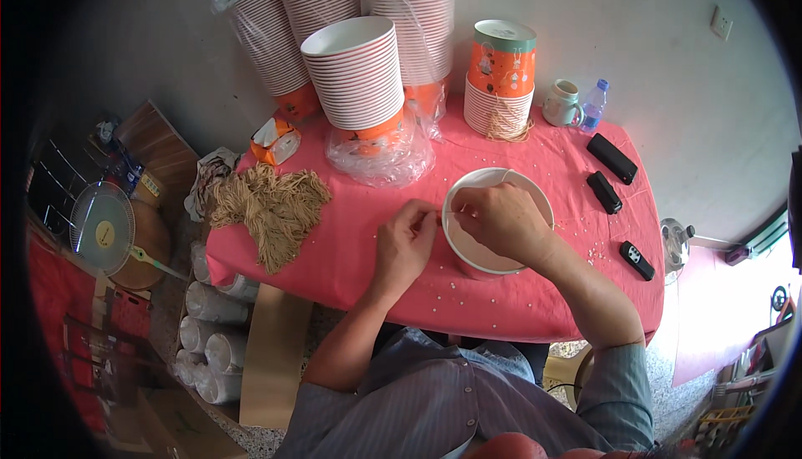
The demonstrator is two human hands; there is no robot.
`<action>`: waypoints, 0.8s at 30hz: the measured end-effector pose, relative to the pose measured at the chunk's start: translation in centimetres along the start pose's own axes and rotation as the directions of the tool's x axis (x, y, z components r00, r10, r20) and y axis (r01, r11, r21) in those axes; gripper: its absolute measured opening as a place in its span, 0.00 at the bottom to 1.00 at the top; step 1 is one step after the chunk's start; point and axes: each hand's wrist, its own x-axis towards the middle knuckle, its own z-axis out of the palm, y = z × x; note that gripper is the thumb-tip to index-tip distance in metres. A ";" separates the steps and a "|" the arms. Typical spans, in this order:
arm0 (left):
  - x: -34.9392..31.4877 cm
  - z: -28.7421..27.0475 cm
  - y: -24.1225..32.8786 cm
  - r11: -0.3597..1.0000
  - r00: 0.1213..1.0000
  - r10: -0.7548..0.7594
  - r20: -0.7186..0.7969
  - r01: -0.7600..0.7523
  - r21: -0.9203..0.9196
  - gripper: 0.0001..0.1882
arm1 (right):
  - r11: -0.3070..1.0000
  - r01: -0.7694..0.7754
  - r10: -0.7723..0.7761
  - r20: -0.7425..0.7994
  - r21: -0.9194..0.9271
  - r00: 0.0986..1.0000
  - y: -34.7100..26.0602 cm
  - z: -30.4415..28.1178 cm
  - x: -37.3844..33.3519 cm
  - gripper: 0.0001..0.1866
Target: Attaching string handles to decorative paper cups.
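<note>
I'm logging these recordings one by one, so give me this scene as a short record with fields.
Tub: upright, open, pale inside
Left hand: by the tub's left rim, fingers bent inward; grip unclear
Right hand: over the tub's opening; grip unclear
Surface: red tablecloth
Left side: tan cord bundle
Behind: stacked tubs
Back right: mug, bottle
Right side: three black items

The single view comes from the person's head, through the left camera of a fisheye pair. It faces steeply down and forward: the shirt (426,384) is nearest, the table (501,309) lies close in the middle, and the wall (626,8) stands behind it, at the far side.
</note>
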 end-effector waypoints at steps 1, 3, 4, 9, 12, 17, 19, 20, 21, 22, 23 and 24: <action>0.2 -0.3 -0.7 0.999 0.999 -0.025 -0.028 0.023 -0.047 0.03 | 1.000 0.004 -0.004 0.000 -0.002 1.000 -0.1 -0.1 0.0 0.10; 0.5 -1.4 -1.3 0.995 0.997 -0.049 -0.056 0.044 -0.093 0.03 | 0.997 0.015 -0.012 -0.043 0.076 0.999 -0.1 -0.6 -0.3 0.12; 0.9 -2.1 -1.2 0.998 0.993 -0.042 -0.107 0.036 -0.055 0.03 | 0.997 0.017 -0.014 -0.045 0.076 0.999 -0.1 -0.9 -0.3 0.12; 2.9 -4.5 3.7 0.947 0.951 0.263 -0.163 -0.222 0.232 0.05 | 0.992 -0.014 0.019 -0.034 0.128 0.999 -1.2 -3.1 0.2 0.17; 3.9 -4.2 6.7 0.801 0.831 0.555 -0.030 -0.524 0.290 0.09 | 0.976 0.020 -0.019 -0.005 0.217 1.000 -2.9 -4.4 0.6 0.17; 4.2 -2.9 7.6 0.928 0.930 0.366 0.010 -0.366 0.065 0.10 | 0.924 0.080 -0.060 -0.066 0.374 0.996 -1.8 -3.3 1.6 0.13; 3.9 -2.4 6.4 0.958 0.994 0.058 0.090 -0.030 -0.286 0.13 | 0.887 0.088 -0.058 -0.080 0.453 0.995 -1.9 -3.1 1.7 0.13; 3.5 -2.2 5.0 0.940 0.990 0.054 0.128 -0.008 -0.342 0.15 | 0.852 0.051 -0.030 -0.049 0.520 0.998 -2.1 -3.1 1.6 0.13; 3.3 -2.1 4.3 0.941 0.992 0.048 0.120 -0.005 -0.337 0.15 | 0.811 0.010 -0.004 -0.012 0.584 1.000 -2.2 -3.0 1.7 0.14; 3.0 -2.1 3.6 0.915 0.985 -0.028 0.170 0.094 -0.393 0.16 | 0.808 0.014 -0.014 -0.004 0.589 1.000 -2.3 -3.0 1.8 0.14; 2.7 -2.1 3.0 0.876 0.970 -0.101 0.222 0.193 -0.442 0.16 | 0.802 -0.063 0.035 0.059 0.594 0.998 -2.3 -3.1 1.9 0.14; 2.7 -2.2 3.0 0.873 0.963 -0.110 0.246 0.212 -0.440 0.16 | 0.790 -0.142 0.082 0.127 0.596 0.989 -2.4 -3.0 1.9 0.15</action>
